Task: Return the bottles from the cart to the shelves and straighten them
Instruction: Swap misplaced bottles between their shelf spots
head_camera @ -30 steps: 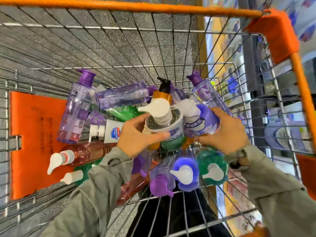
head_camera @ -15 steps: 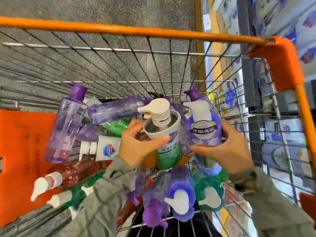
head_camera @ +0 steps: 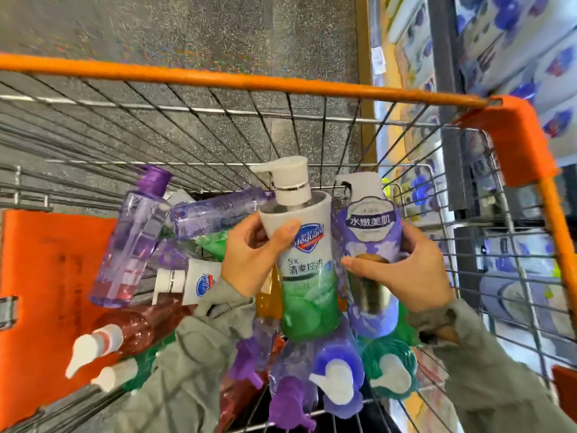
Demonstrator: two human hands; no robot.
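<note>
My left hand (head_camera: 249,260) grips a white-and-green pump bottle (head_camera: 304,276), held upright above the pile in the cart. Beside it, my right hand (head_camera: 402,273) holds a purple pump bottle (head_camera: 371,242) with a white label, also upright. The two bottles almost touch. Below them in the wire cart (head_camera: 218,135) lie several more bottles: a clear purple one (head_camera: 131,245) leaning at the left, a pink one (head_camera: 140,323), and purple and green pump bottles (head_camera: 337,379) near me.
The cart has an orange rim (head_camera: 237,84) and an orange corner guard (head_camera: 512,139). An orange flap (head_camera: 53,292) lies at the left. Shelves with blue-and-white packs (head_camera: 512,57) stand on the right. Speckled grey floor lies beyond.
Both hands have lifted their bottles up out of the pile and turned them upright. My view has tilted upward, showing more floor and shelf.
</note>
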